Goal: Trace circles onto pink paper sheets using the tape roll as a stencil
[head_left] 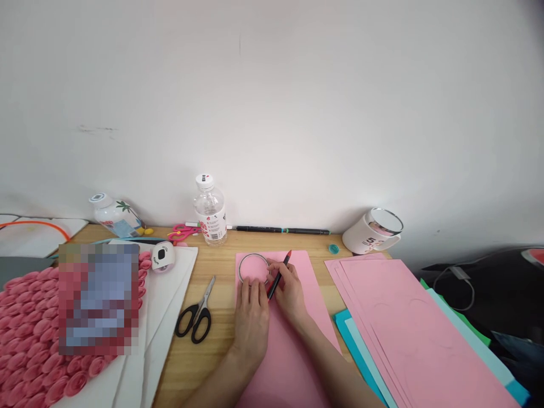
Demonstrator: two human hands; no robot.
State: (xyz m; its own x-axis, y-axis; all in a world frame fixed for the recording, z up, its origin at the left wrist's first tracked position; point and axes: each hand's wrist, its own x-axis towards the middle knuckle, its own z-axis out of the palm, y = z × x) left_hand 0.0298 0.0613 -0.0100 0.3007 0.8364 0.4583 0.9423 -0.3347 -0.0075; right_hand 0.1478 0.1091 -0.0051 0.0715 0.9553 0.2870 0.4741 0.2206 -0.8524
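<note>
On a pink sheet of paper (293,334) lies a thin round ring (254,254) with a dark and silvery rim, pink showing through its middle. My left hand (251,320) has its fingers bent over the near edge of the ring, holding it against the sheet; the thumb is hidden. My right hand (291,293) is closed around a black pen (275,283) with a red upper end, held slanted at the ring's right side. The pen's lower tip is hard to make out. Left of the sheet rest black-handled scissors (198,317), blades slightly apart.
A clear bottle (212,212), pink scissors (183,231) and black pens (280,229) line the wall. Further right are a teal cap (334,249) and a white mug (372,232). Stacked pink sheets (403,317) lie right; pink paper rolls (34,323) and a white device (164,256) sit left.
</note>
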